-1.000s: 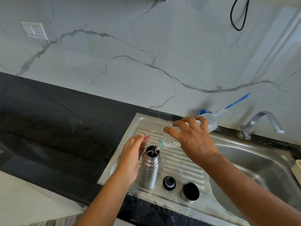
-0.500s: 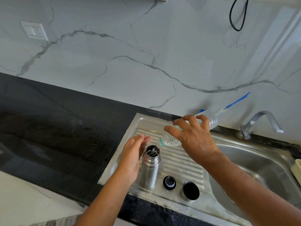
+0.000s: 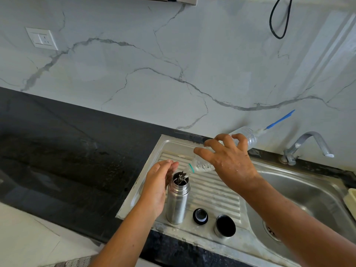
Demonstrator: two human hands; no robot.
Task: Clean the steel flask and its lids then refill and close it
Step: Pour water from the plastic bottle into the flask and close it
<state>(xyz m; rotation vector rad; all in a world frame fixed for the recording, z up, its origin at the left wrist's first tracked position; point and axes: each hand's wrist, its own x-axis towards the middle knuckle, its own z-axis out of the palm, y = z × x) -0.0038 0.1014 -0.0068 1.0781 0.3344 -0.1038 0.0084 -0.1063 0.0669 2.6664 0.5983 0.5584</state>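
The right hand (image 3: 229,162) gripped a clear plastic bottle (image 3: 202,167) from above, fingers curled over its body. The bottle's long axis ran on a slant: its base pointed up and to the right toward the wall, and its green-ringed mouth pointed down and to the left, just over the flask's opening. Water (image 3: 182,175) ran from that mouth into the flask.

The left hand (image 3: 158,185) lay beside the flask's left flank with its fingers straight and close together, reaching up past the rim. It gripped nothing, and whether the palm touched the steel could not be told.

The steel flask (image 3: 177,203) stood upright on the ribbed draining board (image 3: 213,193), long axis vertical, open mouth up. Just right of it on the board sat a small black inner lid (image 3: 200,216), and beyond that the steel cup lid (image 3: 225,226), its dark hollow facing up.

Farther right were the sink basin (image 3: 308,189) and a tap (image 3: 308,143) at the wall. A blue-handled brush (image 3: 279,119) leaned behind the bottle's base. The black desk (image 3: 57,160) stretched away to the left.
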